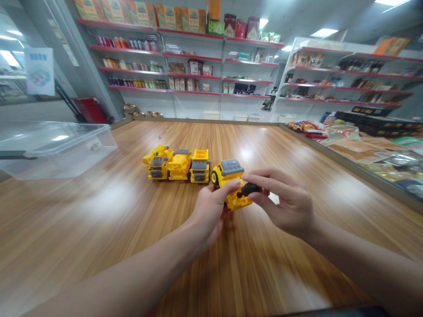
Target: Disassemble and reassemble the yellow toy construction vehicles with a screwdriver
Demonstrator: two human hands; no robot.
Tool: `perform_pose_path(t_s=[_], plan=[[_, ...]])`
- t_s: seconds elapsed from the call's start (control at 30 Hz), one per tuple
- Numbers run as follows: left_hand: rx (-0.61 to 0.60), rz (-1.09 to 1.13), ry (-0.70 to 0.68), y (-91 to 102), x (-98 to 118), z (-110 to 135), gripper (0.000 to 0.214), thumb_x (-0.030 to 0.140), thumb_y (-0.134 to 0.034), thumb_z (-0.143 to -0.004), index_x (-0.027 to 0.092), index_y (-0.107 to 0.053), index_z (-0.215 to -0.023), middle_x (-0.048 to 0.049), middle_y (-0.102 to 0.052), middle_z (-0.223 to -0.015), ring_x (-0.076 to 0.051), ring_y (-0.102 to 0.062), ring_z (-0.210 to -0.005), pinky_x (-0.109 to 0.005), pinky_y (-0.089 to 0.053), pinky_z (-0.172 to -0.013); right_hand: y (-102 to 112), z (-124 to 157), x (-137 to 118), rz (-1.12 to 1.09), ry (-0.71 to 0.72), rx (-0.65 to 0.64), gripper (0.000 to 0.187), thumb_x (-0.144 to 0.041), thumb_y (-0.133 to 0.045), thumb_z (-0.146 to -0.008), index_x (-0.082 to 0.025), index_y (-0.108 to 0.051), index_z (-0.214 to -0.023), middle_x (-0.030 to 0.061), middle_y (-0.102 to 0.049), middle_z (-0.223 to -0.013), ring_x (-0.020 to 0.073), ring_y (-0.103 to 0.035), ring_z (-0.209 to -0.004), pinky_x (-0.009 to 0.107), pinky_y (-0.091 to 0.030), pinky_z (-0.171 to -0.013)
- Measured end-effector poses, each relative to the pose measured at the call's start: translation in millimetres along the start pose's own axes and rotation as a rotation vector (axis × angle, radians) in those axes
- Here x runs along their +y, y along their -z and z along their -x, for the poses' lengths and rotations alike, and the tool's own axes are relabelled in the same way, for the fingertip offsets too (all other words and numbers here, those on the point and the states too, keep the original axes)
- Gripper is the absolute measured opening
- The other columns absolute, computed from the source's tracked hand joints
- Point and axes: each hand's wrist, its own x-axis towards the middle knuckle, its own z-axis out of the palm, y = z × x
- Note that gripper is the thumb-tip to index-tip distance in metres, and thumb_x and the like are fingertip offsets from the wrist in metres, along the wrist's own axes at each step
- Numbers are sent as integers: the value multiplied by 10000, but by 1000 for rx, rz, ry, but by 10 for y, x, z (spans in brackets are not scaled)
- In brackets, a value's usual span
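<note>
Above the wooden table [132, 246], my left hand [211, 209] is closed around a yellow toy truck [238, 203] with a grey cab top and a black wheel. The truck is tilted. My right hand [287, 198] pinches a short black screwdriver [250, 189], its front end against the truck's yellow body; its tip is hidden. Just left of my hands stand three more yellow and grey toy trucks in a row: one with an open dump bed [200, 163], one with a rounded body [180, 165], and one with a yellow arm on top [157, 163].
A clear plastic bin [66, 152] sits at the table's left side. Packaged goods [350, 141] lie beyond the right edge. Shelves of bottles and boxes [194, 55] line the back wall. A tiny object [159, 137] lies on the table behind the trucks.
</note>
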Motion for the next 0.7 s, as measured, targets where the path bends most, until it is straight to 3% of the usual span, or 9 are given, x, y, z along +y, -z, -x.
perform_pose_path(t_s=[0.1, 0.27, 0.4, 0.57, 0.7], plan=[[2, 13, -9, -2, -2, 7, 309, 256, -754, -741, 143, -711, -1024, -86, -735, -1024, -187, -673, -908, -274, -532, -773, -2, 3, 3, -27, 56, -25, 449, -57, -576, -871, -221, -599, -1289, 97, -660, -1183, 208, -651, -1037, 358, -568, -850], [-12, 4, 1, -9, -8, 11, 335, 259, -745, -755, 150, -695, -1068, -86, -729, -1025, -189, -668, -897, -264, -530, -728, 9, 10, 10, -40, 20, 7, 374, -121, -700, -815, -223, -670, -1174, 67, -677, -1023, 170, -662, -857, 276, -571, -666], [1, 7, -2, -10, -12, 11, 335, 256, -753, -747, 133, -696, -1053, -98, -726, -1043, -197, -670, -911, -262, -536, -733, 19, 13, 10, -42, 86, -32, 464, -40, -571, -863, -200, -594, -1298, 113, -647, -1173, 211, -646, -1015, 357, -568, -815], [-12, 17, 7, -5, -13, 9, 375, 261, -753, -751, 145, -682, -1100, -92, -724, -1034, -196, -666, -906, -277, -536, -747, 18, 12, -8, -51, 54, -12, 437, -41, -650, -824, -220, -655, -1223, 81, -648, -1060, 172, -655, -873, 308, -564, -713], [9, 14, -9, 0, -11, 5, 399, 237, -746, -757, 141, -667, -1137, -98, -717, -1065, -197, -663, -922, -278, -532, -759, 19, 16, -15, -79, 56, -38, 472, -2, -559, -853, -205, -613, -1276, 109, -633, -1182, 214, -635, -1014, 375, -554, -830]])
